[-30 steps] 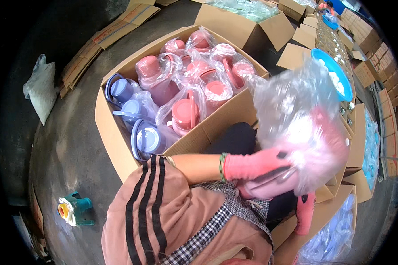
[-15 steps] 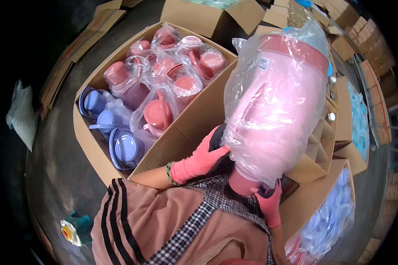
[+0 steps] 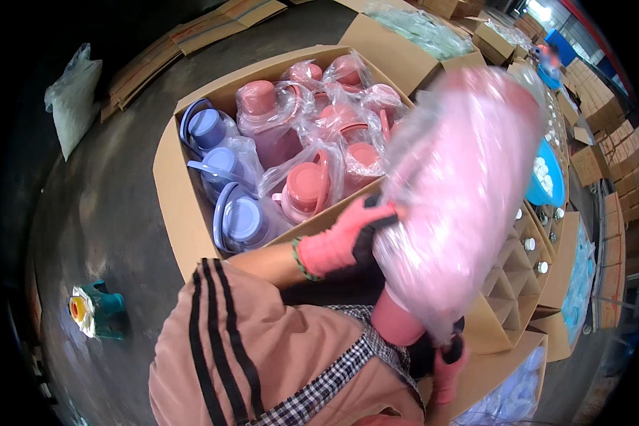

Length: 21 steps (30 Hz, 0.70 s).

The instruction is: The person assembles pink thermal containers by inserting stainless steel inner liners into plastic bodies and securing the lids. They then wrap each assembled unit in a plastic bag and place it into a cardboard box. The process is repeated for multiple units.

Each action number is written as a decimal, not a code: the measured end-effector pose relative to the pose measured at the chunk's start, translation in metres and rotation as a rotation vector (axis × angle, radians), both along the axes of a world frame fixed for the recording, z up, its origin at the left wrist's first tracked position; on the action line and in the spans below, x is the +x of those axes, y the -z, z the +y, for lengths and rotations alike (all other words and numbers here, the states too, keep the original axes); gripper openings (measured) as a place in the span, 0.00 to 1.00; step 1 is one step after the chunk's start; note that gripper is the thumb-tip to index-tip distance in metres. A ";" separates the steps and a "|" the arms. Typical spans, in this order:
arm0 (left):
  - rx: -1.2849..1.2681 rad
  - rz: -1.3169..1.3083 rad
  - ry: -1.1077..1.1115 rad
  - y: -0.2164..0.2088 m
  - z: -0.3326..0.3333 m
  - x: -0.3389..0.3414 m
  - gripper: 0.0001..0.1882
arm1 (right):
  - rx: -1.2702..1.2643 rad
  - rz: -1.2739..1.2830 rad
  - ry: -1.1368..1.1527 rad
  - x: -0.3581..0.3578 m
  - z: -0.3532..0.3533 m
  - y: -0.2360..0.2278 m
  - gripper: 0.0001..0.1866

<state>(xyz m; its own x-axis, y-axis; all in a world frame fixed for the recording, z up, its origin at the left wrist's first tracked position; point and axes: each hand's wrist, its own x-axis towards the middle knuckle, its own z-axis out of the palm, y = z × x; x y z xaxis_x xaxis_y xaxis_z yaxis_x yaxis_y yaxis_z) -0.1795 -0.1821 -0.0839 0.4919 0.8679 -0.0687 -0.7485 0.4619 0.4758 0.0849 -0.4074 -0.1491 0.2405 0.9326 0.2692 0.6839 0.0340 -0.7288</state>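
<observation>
A large pink thermos flask [image 3: 461, 192] in a clear plastic bag is held slanting before my chest, its darker pink cap [image 3: 397, 318] pointing down toward me. My left hand [image 3: 342, 238], in a pink and black glove, closes on the flask's bagged side. Beside the cap, my right hand [image 3: 449, 366], gloved alike, pinches the loose gathered end of the plastic bag [image 3: 441, 323]. Left of the held flask stands a cardboard box [image 3: 169, 188] of upright flasks: blue ones [image 3: 243, 216] along its left side, bagged pink ones [image 3: 307, 186] filling the rest.
To the right are a divided carton [image 3: 500, 287], a blue basin [image 3: 557, 177] of small white pieces and a box of bagged blue items [image 3: 508, 394]. A teal object [image 3: 106, 312] and a white sack [image 3: 74, 96] sit on the floor at left.
My view has turned, so the flask box appears farther right. The held flask is blurred by motion. My right hand has slid off the cap toward the gathered bag end.
</observation>
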 end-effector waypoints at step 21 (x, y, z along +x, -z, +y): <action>0.211 0.931 -0.960 0.051 -0.017 -0.096 0.29 | -0.568 0.564 -0.787 -0.235 0.334 -0.225 0.14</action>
